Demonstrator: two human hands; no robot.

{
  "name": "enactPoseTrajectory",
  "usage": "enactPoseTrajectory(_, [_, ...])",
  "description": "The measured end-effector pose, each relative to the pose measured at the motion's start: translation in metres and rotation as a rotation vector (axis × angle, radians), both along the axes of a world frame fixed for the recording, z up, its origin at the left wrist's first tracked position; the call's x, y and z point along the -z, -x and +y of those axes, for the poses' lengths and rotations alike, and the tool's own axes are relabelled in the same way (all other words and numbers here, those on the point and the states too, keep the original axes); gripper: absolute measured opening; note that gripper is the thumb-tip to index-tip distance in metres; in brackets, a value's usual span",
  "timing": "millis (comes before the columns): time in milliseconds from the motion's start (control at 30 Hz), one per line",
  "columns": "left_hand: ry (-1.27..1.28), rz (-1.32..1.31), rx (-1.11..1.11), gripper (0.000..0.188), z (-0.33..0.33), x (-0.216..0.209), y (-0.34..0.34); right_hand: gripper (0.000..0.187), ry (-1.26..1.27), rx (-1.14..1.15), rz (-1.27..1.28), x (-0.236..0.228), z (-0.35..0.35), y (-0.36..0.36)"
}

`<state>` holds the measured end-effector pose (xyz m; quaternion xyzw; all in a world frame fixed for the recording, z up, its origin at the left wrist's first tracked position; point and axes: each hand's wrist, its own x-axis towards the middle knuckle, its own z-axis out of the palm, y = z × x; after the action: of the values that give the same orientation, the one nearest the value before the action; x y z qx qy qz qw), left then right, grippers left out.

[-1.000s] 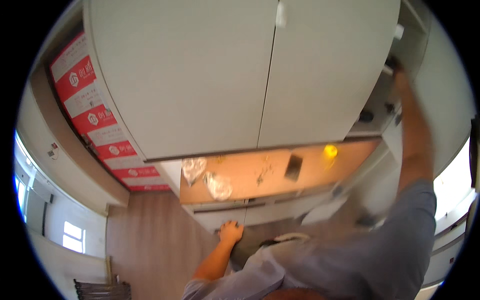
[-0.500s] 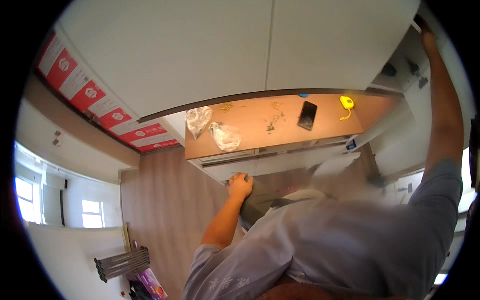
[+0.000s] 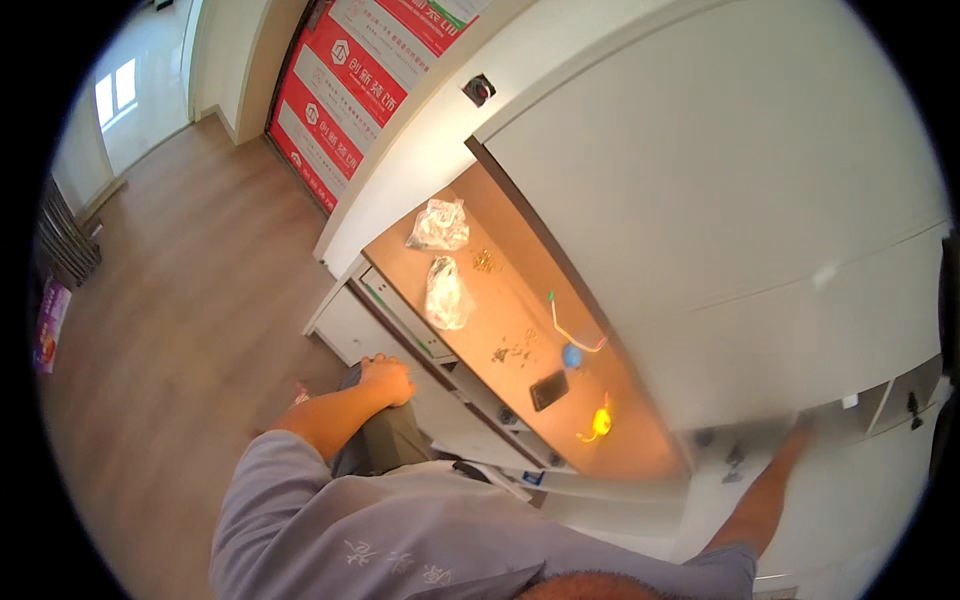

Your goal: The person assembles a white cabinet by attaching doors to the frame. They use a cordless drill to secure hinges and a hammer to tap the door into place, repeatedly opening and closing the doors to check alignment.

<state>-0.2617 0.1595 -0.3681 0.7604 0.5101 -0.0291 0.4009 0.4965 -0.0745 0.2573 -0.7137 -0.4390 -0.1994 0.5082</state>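
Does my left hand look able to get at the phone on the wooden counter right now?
Probably yes: the left hand seems to rest on the trouser leg beside the wooden counter, and the phone lies uncovered there, with nothing visible blocking the way.

This looks like a home under renovation: pale cabinets (image 3: 730, 170), red-and-white sheeting (image 3: 345, 100) and small hardware (image 3: 500, 355) (scattered on the counter (image 3: 492, 305)).

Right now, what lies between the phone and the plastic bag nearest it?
In the head view, small dark bits lie scattered on the counter between the phone and the bag; they're too small to identify.
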Motion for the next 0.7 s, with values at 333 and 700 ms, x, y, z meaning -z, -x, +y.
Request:
enactPoseTrajectory(333, [-0.029,-0.024,-0.023,0.057,-0.003,0.002,0.021,0.048,0.097,0.244,-0.055,0.017,0.032,0.062])
enactPoseTrajectory(700, [0.055,-0.022,0.002,0.065,0.005,0.025,0.015,0.039,0.689,0.811,-0.581,0.0,0.041,0.064])
